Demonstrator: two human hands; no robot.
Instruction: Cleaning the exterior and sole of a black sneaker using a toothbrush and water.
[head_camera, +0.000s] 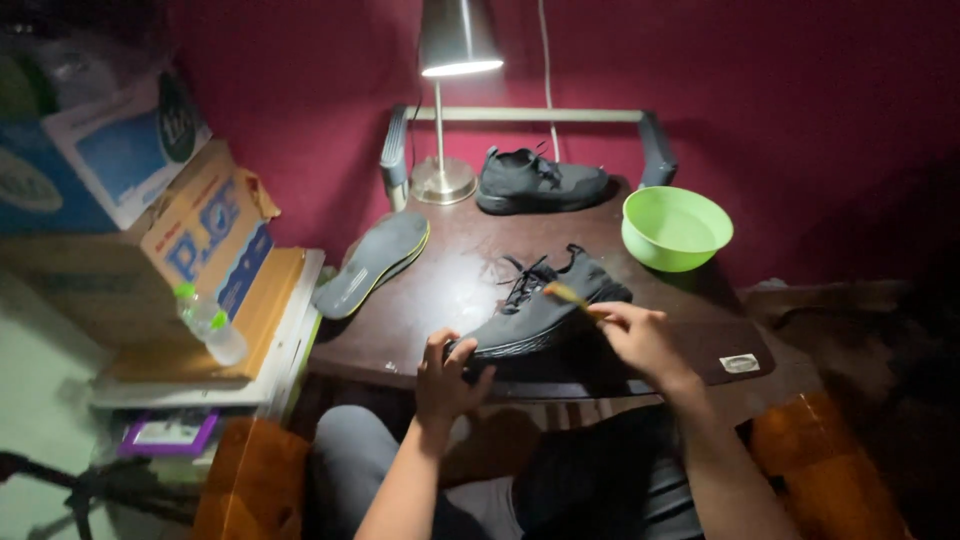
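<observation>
Currently brushing | my left hand clamps the black knit sneaker by its toe at the brown table edge | my right hand pinches a small wooden-handled brush over its collar | next judged: firm short strokes, shoe held steady.

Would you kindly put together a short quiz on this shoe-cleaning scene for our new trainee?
1. True or false: the green bowl sits to the right of the shoe being worked on.
2. Which hand holds the small brush: left or right?
3. What lies flat on the table left of the near shoe?

Key
1. True.
2. The right hand; the left hand steadies the shoe's toe end.
3. A grey insole; the second black shoe rests by the lamp.
</observation>
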